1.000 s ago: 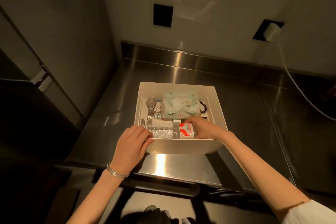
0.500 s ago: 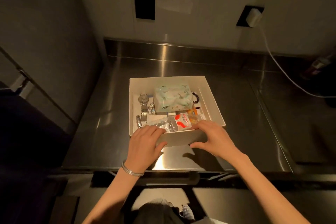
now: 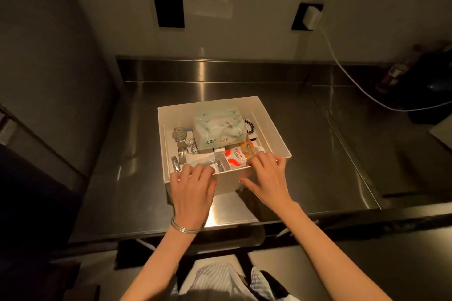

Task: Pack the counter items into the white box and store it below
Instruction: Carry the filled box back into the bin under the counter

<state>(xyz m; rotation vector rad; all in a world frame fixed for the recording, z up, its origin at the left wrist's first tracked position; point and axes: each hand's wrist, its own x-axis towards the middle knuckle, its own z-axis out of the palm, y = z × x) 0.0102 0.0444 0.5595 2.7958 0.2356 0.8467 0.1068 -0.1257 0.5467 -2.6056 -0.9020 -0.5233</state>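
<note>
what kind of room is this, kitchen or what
Probably a kitchen or utility prep corner, though no cooking gear is in view. The signs: a stainless steel counter with a raised steel backsplash, and a wall outlet with a white plug and cable.

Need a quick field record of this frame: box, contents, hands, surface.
box: white box on steel counter, open top
contents: tissue pack, watch, water bottle, black hair tie, nail clipper
left hand: left hand gripping near rim
right hand: right hand gripping near rim
wall: charger plugged in
</note>
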